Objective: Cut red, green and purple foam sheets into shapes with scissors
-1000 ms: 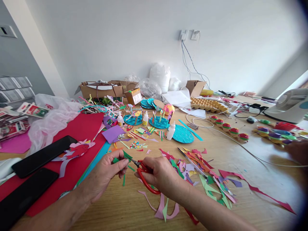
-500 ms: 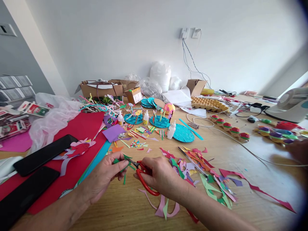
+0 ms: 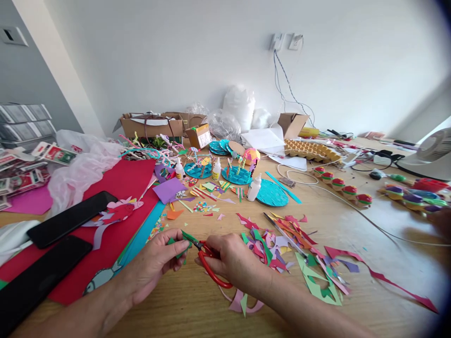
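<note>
My left hand (image 3: 168, 251) is closed, pinching a small piece of green paper (image 3: 186, 235) between thumb and fingers. Wrapped round the handles of red scissors (image 3: 214, 274) is my right hand (image 3: 232, 258). The dark blades point left and meet the green paper close to my left fingertips; the blade tips are partly hidden by it. Scraps of coloured paper (image 3: 268, 246) lie beyond and right of my right hand. Pink paper strips (image 3: 237, 300) rest under my right wrist.
Two black phones (image 3: 72, 218) lie on red paper (image 3: 132, 180) at left. Glue bottles (image 3: 254, 188) stand beside blue discs (image 3: 273, 193). A white cable (image 3: 352, 209) crosses the table's right side, near painted egg-carton pieces (image 3: 338, 184). Another person's blurred hand (image 3: 442, 223) shows at the right edge.
The view has turned slightly left, so things sit a little further right. The green strip hanging below my left hand no longer shows. Both hands keep their holds, scissors still at the paper.
</note>
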Available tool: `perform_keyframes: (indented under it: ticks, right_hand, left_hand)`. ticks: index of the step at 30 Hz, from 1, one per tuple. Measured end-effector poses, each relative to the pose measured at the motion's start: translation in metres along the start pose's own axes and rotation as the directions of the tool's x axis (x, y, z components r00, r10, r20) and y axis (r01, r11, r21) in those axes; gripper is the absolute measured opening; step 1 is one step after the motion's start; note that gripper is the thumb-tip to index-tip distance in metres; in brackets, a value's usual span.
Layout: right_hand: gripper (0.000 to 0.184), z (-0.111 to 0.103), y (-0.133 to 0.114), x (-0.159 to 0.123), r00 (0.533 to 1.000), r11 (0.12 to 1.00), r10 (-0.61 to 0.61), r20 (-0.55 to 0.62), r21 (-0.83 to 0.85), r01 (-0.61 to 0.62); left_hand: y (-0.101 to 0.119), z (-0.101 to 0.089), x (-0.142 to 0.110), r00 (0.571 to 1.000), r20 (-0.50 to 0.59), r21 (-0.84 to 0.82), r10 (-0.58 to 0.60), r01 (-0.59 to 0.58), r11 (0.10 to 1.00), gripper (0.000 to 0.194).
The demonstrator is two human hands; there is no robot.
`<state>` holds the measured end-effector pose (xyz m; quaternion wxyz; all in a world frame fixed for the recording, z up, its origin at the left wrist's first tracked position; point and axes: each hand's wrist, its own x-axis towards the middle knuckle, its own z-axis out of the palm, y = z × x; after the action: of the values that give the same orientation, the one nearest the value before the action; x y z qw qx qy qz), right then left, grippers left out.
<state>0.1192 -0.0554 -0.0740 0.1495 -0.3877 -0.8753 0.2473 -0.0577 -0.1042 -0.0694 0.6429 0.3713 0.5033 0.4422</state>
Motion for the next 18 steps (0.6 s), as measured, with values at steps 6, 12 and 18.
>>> perform_keyframes:
  ticks: [6, 12, 18]
  right_hand:
    - [0.028, 0.009, 0.007, 0.003, 0.997, 0.998, 0.020, 0.073, 0.051, -0.024]
    - [0.031, 0.005, 0.009, 0.007, 0.981, 0.946, 0.093, 0.172, 0.293, -0.141]
    - [0.035, 0.000, 0.012, 0.007, 0.914, 0.787, 0.127, 0.386, 0.522, -0.329]
  left_hand:
    - [-0.009, -0.005, -0.003, 0.999, -0.010, 0.012, -0.034, 0.034, 0.999, 0.021]
    - [-0.006, -0.015, -0.001, 0.998, -0.067, 0.136, 0.002, 0.008, 0.991, 0.018]
    - [0.008, -0.015, 0.001, 0.986, -0.100, 0.258, 0.134, -0.105, 0.961, 0.021]
